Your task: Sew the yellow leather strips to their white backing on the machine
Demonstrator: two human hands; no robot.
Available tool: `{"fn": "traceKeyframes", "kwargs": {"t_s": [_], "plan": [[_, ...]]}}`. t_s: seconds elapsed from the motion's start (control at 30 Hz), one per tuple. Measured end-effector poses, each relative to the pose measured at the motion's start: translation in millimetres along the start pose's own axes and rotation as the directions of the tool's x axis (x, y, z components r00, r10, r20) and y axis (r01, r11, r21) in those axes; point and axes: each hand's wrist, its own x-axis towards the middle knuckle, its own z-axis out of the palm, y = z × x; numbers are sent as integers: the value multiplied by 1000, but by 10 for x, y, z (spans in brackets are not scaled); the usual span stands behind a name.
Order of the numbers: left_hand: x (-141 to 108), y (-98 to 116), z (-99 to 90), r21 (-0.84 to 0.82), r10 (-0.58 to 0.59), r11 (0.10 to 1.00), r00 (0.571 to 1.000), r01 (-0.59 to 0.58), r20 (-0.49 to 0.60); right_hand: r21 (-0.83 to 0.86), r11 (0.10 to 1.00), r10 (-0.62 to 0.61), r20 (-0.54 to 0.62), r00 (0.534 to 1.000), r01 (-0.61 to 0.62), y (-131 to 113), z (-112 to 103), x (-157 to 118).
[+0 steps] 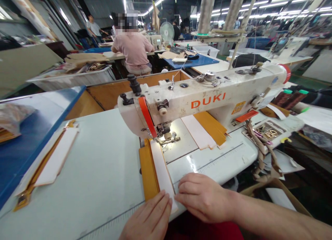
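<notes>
A white-faced strip with mustard-coloured edges lies lengthwise under the head of the sewing machine. Beside it on the left is a folded mustard piece. My left hand rests on the near end of the strip, fingers straight and flat, thumb hidden. At the strip's right edge, the curled fingers of my right hand are closed on it, the fingertips partly hidden. The far end of the strip reaches the lit presser foot.
A white-and-mustard piece with a zipper lies at left on the table. More panels lie beneath the machine arm. A tray of metal rings stands right; thread cones are above. A person in pink sits ahead.
</notes>
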Motion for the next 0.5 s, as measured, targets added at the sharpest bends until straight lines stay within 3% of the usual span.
{"fn": "traceKeyframes", "kwargs": {"t_s": [0.4,0.5], "plan": [[-4,-62,-25,24,57,998,998,-57,20,-109,991,-63,137,989,78,-44,-77,112],[-9,-60,4,44,38,998,999,-37,-20,-134,987,-71,152,986,91,-54,-88,116]]}}
